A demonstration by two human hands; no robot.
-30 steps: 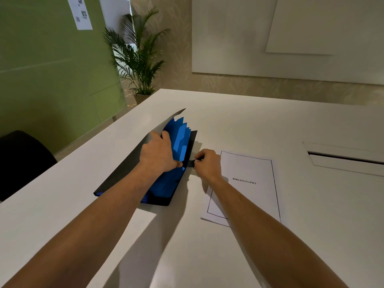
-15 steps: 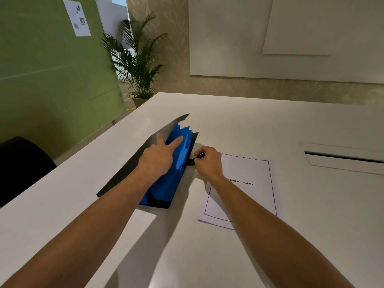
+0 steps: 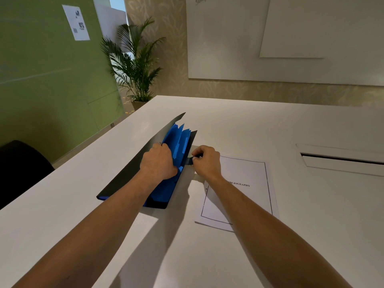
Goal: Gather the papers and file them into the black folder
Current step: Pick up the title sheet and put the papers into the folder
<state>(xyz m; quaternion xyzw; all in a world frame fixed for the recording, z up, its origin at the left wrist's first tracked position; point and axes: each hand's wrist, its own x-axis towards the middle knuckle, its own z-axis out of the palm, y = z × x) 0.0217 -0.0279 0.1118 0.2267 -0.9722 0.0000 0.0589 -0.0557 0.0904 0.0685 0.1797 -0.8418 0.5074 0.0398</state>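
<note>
The black folder lies open on the white table, its cover raised at the left and blue dividers fanned up inside. My left hand curls into the blue dividers and grips them. My right hand pinches the folder's small black tab at its right edge. A stack of white papers titled BIBLIOGRAPHY lies flat just right of the folder, partly under my right forearm.
A cable slot is cut into the table at the right. A black chair stands at the left edge, with a potted palm and a green wall beyond the table. A whiteboard hangs on the far wall.
My left hand went from straight fingers pointing over the dividers to fingers curled into them, and the dividers stand more upright. My right hand keeps its pinch on the tab.
</note>
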